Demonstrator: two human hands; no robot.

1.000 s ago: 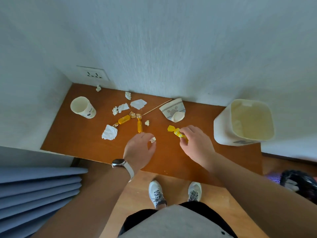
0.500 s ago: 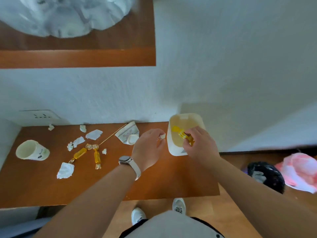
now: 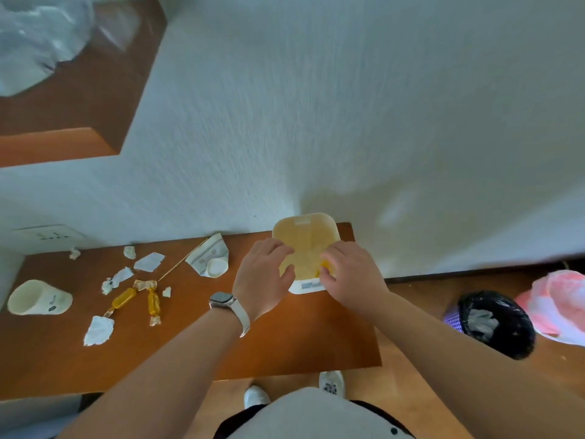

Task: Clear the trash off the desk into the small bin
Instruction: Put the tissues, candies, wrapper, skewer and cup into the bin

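Note:
The small cream bin stands at the desk's back right. Both my hands hover over its mouth. My left hand, with a watch on the wrist, has its fingers spread and shows nothing in them. My right hand pinches a yellow candy at its fingertips above the bin. On the left of the desk lie two yellow candies, several white tissue scraps, a wooden stick, a crushed paper cup and a paper cup on its side.
The wall runs along the back of the desk, with a socket at the left. A black-lined floor bin and a pink bag sit on the floor to the right. A shelf with a plastic bag hangs upper left.
Both hands carried a white scrap and a yellow candy from the desk's middle to over the bin. The scrap is no longer seen in my left hand, whose fingers have spread.

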